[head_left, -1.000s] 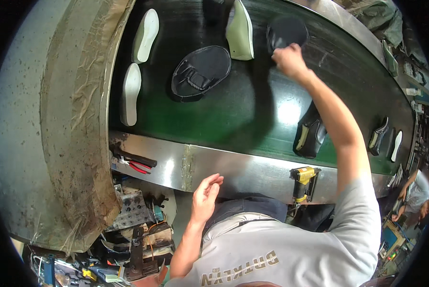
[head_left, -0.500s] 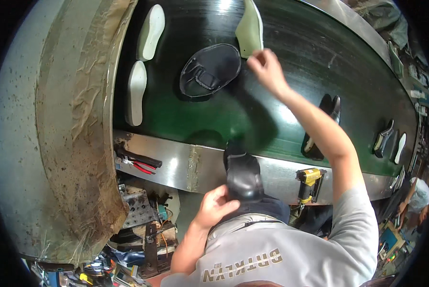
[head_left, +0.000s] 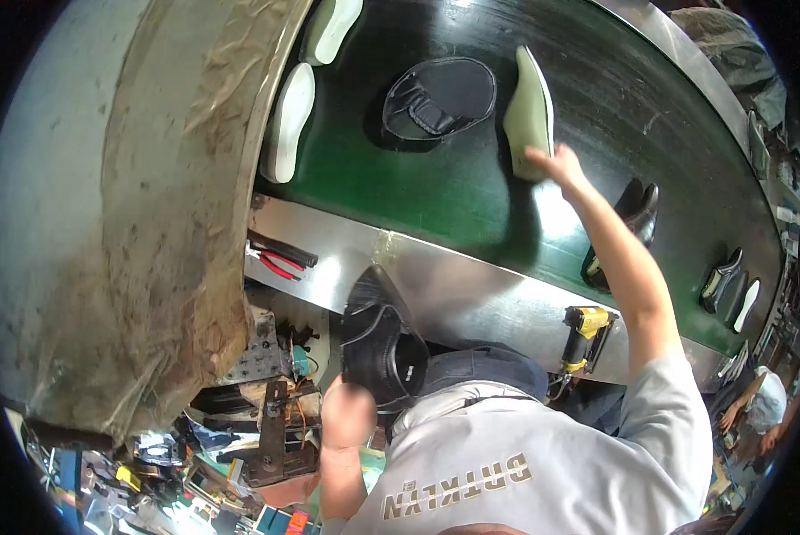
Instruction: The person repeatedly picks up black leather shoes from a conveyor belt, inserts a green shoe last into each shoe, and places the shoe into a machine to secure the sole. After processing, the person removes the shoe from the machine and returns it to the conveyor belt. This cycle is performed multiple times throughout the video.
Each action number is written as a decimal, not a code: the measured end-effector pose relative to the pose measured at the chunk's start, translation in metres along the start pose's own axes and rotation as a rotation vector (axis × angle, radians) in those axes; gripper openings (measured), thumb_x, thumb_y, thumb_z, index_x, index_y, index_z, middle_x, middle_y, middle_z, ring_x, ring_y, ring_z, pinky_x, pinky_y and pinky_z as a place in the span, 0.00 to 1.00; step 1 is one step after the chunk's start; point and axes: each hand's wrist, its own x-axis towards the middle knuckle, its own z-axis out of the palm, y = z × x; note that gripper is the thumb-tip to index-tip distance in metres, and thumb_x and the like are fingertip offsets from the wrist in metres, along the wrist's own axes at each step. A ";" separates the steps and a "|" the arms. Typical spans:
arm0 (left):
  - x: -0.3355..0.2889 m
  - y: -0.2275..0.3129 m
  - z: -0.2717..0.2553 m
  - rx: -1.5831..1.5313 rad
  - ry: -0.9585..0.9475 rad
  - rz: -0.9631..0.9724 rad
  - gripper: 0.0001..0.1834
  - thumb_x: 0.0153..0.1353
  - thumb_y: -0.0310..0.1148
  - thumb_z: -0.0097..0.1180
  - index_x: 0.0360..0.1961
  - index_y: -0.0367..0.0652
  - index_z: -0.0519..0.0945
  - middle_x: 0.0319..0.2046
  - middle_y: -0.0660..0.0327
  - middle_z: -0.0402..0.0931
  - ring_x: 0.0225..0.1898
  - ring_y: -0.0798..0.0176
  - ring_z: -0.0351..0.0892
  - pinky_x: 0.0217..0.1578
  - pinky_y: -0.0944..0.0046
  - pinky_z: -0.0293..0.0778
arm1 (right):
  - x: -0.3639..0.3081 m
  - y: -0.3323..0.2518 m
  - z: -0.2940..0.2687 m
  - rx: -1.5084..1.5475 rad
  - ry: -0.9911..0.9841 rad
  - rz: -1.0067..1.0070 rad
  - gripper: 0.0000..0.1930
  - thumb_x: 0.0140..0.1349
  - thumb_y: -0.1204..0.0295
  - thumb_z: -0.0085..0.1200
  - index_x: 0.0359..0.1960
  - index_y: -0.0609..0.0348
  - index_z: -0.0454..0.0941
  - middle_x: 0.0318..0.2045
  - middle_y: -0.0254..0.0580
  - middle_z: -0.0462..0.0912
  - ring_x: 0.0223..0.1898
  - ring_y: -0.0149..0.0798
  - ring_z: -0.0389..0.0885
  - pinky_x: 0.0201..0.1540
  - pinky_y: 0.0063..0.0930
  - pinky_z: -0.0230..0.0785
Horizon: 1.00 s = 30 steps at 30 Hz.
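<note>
My left hand (head_left: 347, 415), blurred by motion, grips a black leather shoe upper (head_left: 385, 349) low by my waist. The upper's open, lined side shows, with its narrow end pointing away from me. Out over the green belt, my right hand (head_left: 557, 166) is closed round the near end of a pale green shoe last (head_left: 528, 111). The last stands tilted, and a white strip runs along its right edge. To its left, another black shoe upper (head_left: 443, 96) lies flat on the belt (head_left: 373, 192).
White-soled lasts (head_left: 293, 120) lie at the belt's left end. Farther right are black shoes (head_left: 642, 218) and a white sole piece (head_left: 747, 305). Red-handled pliers (head_left: 279, 265) and a yellow staple gun (head_left: 587, 339) rest along the metal edge (head_left: 471, 294). Another person (head_left: 768, 401) is far right.
My left hand has drawn its upper down and left, turning its lined side into view. My right hand has taken hold of the pale green last. The view has shifted too.
</note>
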 end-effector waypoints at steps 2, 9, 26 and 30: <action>-0.011 0.008 -0.011 0.125 0.020 0.022 0.26 0.61 0.32 0.63 0.57 0.33 0.71 0.52 0.57 0.76 0.54 0.64 0.74 0.59 0.62 0.65 | -0.019 0.050 0.002 -0.419 0.084 0.209 0.43 0.46 0.46 0.66 0.59 0.65 0.72 0.53 0.62 0.75 0.53 0.55 0.76 0.56 0.43 0.69; 0.000 0.003 0.003 1.083 -0.135 -0.043 0.11 0.65 0.28 0.55 0.45 0.34 0.73 0.38 0.57 0.79 0.38 0.68 0.75 0.41 0.64 0.72 | -0.047 -0.025 0.020 -0.479 0.296 -0.009 0.40 0.47 0.50 0.64 0.61 0.57 0.68 0.55 0.61 0.73 0.56 0.59 0.74 0.59 0.45 0.67; 0.029 -0.099 -0.019 -0.548 -0.163 -0.159 0.14 0.73 0.42 0.41 0.39 0.44 0.75 0.21 0.71 0.59 0.24 0.72 0.59 0.37 0.66 0.62 | -0.241 -0.037 0.009 1.083 -0.001 -0.057 0.22 0.68 0.60 0.54 0.59 0.55 0.68 0.47 0.39 0.76 0.48 0.36 0.76 0.51 0.33 0.73; 0.033 -0.089 -0.006 -0.546 0.092 -0.215 0.17 0.73 0.41 0.41 0.50 0.42 0.76 0.39 0.62 0.79 0.42 0.66 0.78 0.50 0.58 0.72 | -0.257 -0.035 0.031 1.116 -0.111 0.047 0.23 0.68 0.53 0.50 0.57 0.55 0.70 0.49 0.40 0.76 0.49 0.34 0.76 0.52 0.32 0.74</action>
